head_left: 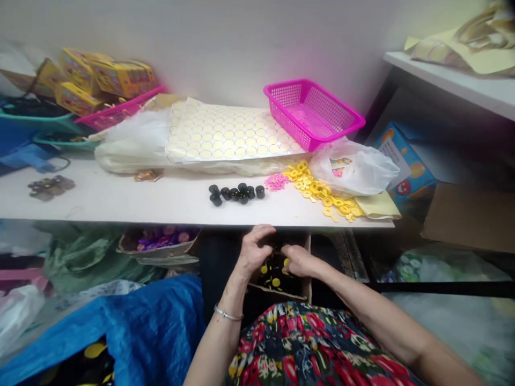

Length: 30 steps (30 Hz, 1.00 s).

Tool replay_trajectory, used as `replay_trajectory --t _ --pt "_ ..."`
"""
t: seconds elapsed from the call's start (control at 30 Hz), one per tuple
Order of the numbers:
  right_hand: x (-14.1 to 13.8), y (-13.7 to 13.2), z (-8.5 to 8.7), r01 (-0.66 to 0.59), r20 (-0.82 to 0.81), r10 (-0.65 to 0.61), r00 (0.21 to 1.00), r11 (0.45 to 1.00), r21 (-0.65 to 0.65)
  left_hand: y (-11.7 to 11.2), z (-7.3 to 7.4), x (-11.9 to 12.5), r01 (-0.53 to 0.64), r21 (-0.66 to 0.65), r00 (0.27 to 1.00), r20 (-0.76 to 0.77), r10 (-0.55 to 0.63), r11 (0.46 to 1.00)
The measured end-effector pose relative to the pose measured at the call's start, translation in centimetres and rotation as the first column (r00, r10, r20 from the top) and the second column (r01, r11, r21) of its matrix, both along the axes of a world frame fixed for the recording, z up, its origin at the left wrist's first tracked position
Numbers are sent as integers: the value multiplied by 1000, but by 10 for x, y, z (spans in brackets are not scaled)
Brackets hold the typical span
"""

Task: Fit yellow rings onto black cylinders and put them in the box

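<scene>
Two hands meet low in the frame's centre over a small cardboard box (290, 294) of black and yellow pieces: the left hand (254, 251) with fingers curled, the right hand (301, 261) with fingertips dipped inside; whether either pinches a piece I cannot tell. Above them, on the white table (120, 199), lie black caps (237, 194), then yellow rings (322, 192) to the right. Farther up are a sticker sheet (225, 136) and a pink basket (314, 112)
</scene>
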State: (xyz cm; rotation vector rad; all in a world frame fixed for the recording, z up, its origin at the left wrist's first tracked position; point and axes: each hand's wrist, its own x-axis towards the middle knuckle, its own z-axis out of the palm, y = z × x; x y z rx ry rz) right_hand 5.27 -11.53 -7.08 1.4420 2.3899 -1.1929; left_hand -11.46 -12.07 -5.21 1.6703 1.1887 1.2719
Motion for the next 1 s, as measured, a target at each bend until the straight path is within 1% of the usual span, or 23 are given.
replay_trajectory --t 0.03,0.07,0.1,0.13,0.2,0.27,0.3,0.33,0.37,0.4,0.43,0.47,0.5,0.53,0.57,0.6,0.7,0.8,0.83,0.87,0.9,0.93,1.0 --pt "-10 -1 -2 -112 129 109 986 994 13 11 2 -6 -89 -14 996 16 89 996" --pt "-19 -2 -4 -186 208 182 961 982 1 24 3 -11 -181 -27 983 20 182 983" --pt "-27 -4 -5 -225 246 222 943 974 -20 38 4 -13 -270 -42 963 4 270 962" --pt "-33 -6 -6 -233 260 236 936 972 -40 53 4 -13 -351 -53 936 -30 349 935" --pt "-37 -7 -4 -240 273 251 929 968 -74 80 2 -9 -478 -60 873 -142 466 876" --pt "-29 -3 3 -277 240 287 927 958 -78 101 -2 -1 -561 -35 803 -268 533 827" --pt "-22 2 8 -287 188 294 937 956 -62 108 -4 3 -585 -20 773 -314 551 810" --pt "-14 8 14 -273 112 275 955 961 -31 114 -5 7 -601 -12 753 -342 562 799" --pt "-5 14 20 -224 20 223 975 974 19 117 -5 10 -613 -11 741 -354 571 790" --pt "4 21 26 -133 -74 140 987 987 90 120 -5 13 -624 -18 734 -355 579 781" --pt "12 29 30 -10 -150 36 988 984 176 121 -5 16 -634 -31 731 -350 586 772" --pt "19 35 34 120 -201 -66 977 955 271 122 -3 18 -644 -48 728 -345 593 763" --pt "24 41 37 235 -226 -158 961 899 370 123 -2 20 -654 -64 723 -344 598 754" --pt "29 46 38 312 -231 -228 946 830 462 125 -1 22 -662 -76 718 -347 603 745" --pt "32 50 39 355 -218 -281 935 767 534 126 1 23 -671 -84 711 -356 607 737" --pt "34 53 39 375 -197 -322 926 718 586 127 2 25 -680 -85 700 -370 610 728" --pt "41 55 38 407 -144 -432 890 611 679 133 4 27 -705 -60 663 -411 626 707" --pt "51 51 36 454 -122 -572 811 485 747 138 6 30 -715 -41 638 -447 627 698" --pt "54 50 36 464 -120 -602 790 457 759 139 7 32 -714 -35 632 -459 624 699" --pt "57 50 35 467 -118 -613 781 449 762 141 8 33 -713 -27 628 -468 621 701" --pt "59 49 35 462 -114 -603 790 463 756 142 8 34 -709 -16 628 -470 621 705" --pt "60 49 36 444 -108 -568 816 496 746 142 8 35 -704 -4 630 -465 622 710" --pt "57 51 38 375 -93 -454 886 584 720 141 7 37 -685 22 647 -440 623 728"
